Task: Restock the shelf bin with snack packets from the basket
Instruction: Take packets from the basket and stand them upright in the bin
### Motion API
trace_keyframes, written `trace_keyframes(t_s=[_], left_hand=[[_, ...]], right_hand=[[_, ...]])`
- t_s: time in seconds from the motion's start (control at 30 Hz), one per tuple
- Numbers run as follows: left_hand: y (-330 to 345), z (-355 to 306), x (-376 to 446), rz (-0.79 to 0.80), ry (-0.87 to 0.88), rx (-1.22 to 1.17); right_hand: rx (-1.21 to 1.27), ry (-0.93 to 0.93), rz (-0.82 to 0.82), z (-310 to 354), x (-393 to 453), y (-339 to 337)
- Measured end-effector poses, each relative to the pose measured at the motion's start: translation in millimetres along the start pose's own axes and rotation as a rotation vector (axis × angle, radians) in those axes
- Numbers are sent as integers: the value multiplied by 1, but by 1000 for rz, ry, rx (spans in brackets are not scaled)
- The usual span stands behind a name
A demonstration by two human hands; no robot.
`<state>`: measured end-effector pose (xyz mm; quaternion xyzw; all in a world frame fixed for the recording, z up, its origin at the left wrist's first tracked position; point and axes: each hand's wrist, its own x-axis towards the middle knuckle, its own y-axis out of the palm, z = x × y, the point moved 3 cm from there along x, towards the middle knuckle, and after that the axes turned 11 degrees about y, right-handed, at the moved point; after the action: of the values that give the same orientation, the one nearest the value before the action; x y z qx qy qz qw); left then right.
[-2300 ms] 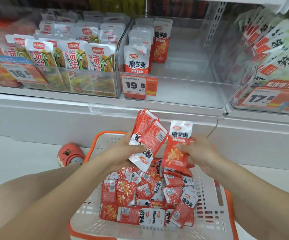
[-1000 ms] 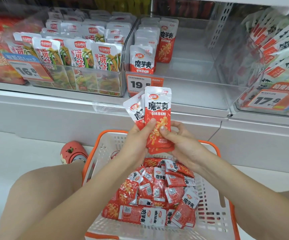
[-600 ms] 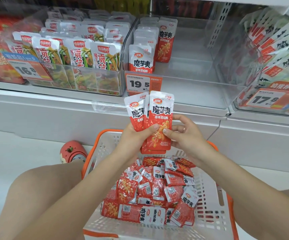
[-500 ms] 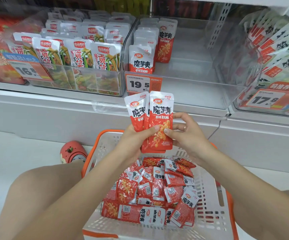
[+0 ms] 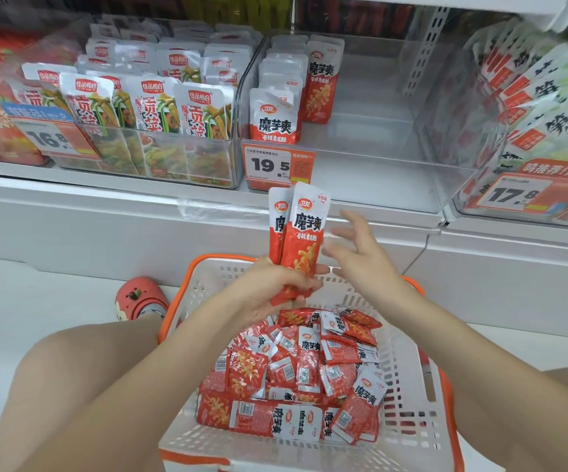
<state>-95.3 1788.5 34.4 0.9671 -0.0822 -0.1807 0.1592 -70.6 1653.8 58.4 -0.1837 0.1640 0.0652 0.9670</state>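
Right hand [image 5: 360, 257] has released the stack, fingers now spread at 3 o'clock of it. Left hand [image 5: 272, 287] fingers grip the upright packets [image 5: 304, 240] above the basket [image 5: 408, 386]. Step: squaring a handful. Next: lift to shelf bin [image 5: 377, 185], 12 o'clock

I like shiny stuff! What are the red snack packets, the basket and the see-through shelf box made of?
The packets in the left hand look like glossy plastic film, maybe foil-lined: they crinkle and catch light. The basket looks like hard matte plastic, white with an orange rim and moulded slots. The shelf bin seems clear, smooth acrylic or similar plastic: you see straight through its walls.
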Motion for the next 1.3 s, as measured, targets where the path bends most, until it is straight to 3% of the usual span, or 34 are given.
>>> trace_keyframes(t_s=[0.07, 0.17, 0.33, 0.47, 0.53, 0.67, 0.8, 0.9, 1.07, 1.13, 1.23, 1.3], left_hand=[[2, 3, 0, 51, -5, 111], [9, 12, -4, 221, -110, 248], [20, 19, -9, 298, -258, 115], [22, 20, -10, 267, -152, -13], [27, 23, -9, 257, -57, 98], [25, 27, -5, 146, 58, 260], [13, 14, -1, 78, 62, 143], [12, 3, -2, 134, 51, 87], [11, -10, -1, 129, 68, 129], [3, -25, 8, 87, 223, 470], [-17, -58, 24, -51, 747, 1140], [-30, -77, 37, -158, 1051, 1407]], right_hand=[[70, -97, -33, 11, -3, -5], [-176, -274, -80, 23, -3, -8], [-220, -316, -148, 19, 2, 5], [-232, -318, -300, 20, 7, 0], [-255, -319, -322, 21, 8, -2], [-302, -196, -174, 23, 11, -6], [180, 15, 191, 18, 13, -19], [204, 60, 403, 10, 14, -18], [184, -47, 269, 16, 13, -14], [263, -92, 181, 30, 18, -25], [368, -236, -44, 66, 36, -59], [366, -332, -209, 92, 54, -84]])
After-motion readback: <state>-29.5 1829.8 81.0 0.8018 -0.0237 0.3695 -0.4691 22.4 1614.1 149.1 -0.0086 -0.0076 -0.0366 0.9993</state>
